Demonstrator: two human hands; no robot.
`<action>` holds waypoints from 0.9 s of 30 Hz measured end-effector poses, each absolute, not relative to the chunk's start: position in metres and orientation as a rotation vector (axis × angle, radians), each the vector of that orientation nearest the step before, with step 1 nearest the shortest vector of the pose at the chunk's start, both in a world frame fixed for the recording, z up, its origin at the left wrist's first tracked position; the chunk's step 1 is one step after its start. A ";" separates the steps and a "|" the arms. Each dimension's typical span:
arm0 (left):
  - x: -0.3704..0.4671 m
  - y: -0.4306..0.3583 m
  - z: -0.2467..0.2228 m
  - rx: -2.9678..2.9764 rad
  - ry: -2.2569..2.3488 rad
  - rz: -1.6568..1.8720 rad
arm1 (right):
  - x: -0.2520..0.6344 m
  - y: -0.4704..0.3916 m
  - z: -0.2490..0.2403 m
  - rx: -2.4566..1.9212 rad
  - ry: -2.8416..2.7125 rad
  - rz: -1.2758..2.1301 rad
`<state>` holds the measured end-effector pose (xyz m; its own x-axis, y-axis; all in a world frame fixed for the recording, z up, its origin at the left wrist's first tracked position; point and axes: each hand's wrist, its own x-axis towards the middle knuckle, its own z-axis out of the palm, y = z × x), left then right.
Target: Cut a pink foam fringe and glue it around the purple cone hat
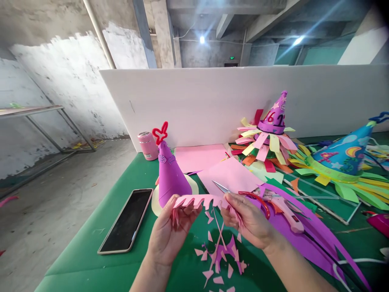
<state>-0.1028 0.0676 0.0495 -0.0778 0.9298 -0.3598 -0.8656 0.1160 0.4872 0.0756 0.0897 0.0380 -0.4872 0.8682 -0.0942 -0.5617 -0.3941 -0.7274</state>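
A pink paper strip (199, 200) with a scalloped lower edge stretches between my two hands above the table. My left hand (174, 227) pinches its left end. The strip's other end is in my right hand (247, 219), which also holds a pair of scissors (221, 186); their pointed blades stick out up and to the left, and a red handle shows beside the knuckles. Just behind my left hand stands a purple cone hat (173, 176) with a red pipe-cleaner shape on its tip. Small pink and purple paper scraps (223, 255) lie below the strip.
A phone (126, 221) and a pink bottle (148, 145) are at left. Pink sheets (231, 174) lie ahead. On the right are a pink glue gun (287, 213) with its cord, purple paper (282, 235), and two decorated hats, one purple (275, 115), one blue (343, 156). A white board (188, 105) stands behind.
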 end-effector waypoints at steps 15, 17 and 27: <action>-0.133 0.065 0.061 0.460 0.498 1.468 | 0.051 0.108 0.046 -0.408 -0.883 2.033; -0.147 0.065 0.065 0.581 0.565 1.472 | 0.048 0.115 0.049 -0.432 -0.996 1.959; -0.225 0.078 0.084 1.491 0.953 1.094 | 0.025 0.157 0.062 -0.564 -1.564 1.528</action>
